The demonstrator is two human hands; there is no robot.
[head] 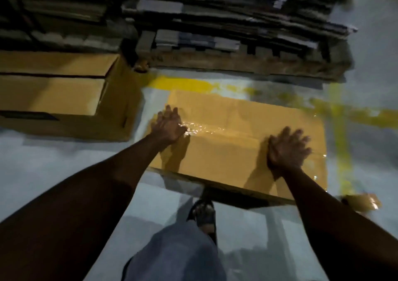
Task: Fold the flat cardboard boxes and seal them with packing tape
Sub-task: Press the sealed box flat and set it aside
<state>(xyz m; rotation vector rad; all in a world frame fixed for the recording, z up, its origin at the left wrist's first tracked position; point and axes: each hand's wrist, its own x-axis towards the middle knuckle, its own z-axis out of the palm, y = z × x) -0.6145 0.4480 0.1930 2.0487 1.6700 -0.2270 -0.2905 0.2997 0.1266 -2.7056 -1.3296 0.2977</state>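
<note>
A closed brown cardboard box stands on the grey floor in front of me. A shiny strip of clear packing tape runs along its top seam. My left hand lies flat with spread fingers on the left end of the taped seam. My right hand lies flat with spread fingers on the right part of the box top. A roll of packing tape lies on the floor by the box's near right corner.
An open-topped cardboard box stands at the left. Stacks of flat cardboard sit on a pallet behind. Yellow floor lines cross to the right. My foot and trouser leg are below the box.
</note>
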